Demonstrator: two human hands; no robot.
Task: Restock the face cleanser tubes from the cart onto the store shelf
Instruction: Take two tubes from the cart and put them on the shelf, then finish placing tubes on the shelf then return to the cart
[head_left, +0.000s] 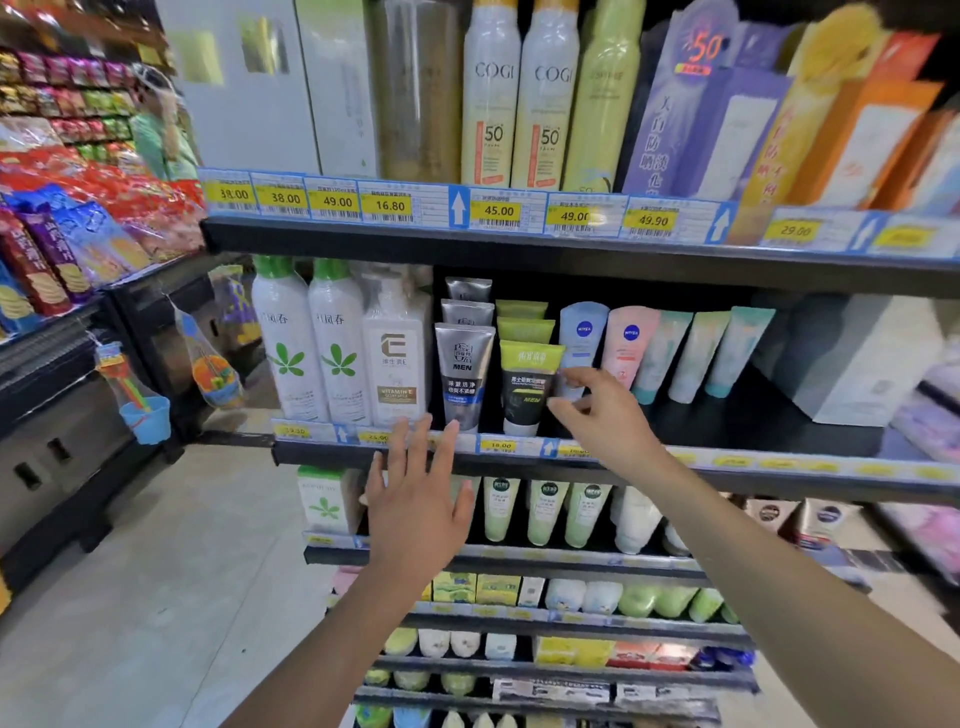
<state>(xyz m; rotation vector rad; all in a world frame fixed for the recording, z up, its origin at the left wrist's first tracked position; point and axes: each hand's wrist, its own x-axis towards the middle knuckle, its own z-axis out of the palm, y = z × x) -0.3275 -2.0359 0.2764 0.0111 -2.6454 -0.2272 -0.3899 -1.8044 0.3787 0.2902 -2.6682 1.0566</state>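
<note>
Left hand (415, 499) raised before the black metal store shelf (727, 467), fingers spread, empty. Right hand (602, 415) at the row of green-capped black face cleanser tubes (527, 384) standing on that shelf; fingers loosely curled beside the front tube, contact unclear. Grey MEN tubes (462, 369) adjacent, left.

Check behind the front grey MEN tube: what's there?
Two more grey tubes stand behind the front one, only their tops showing. Anything farther back is hidden.
</note>
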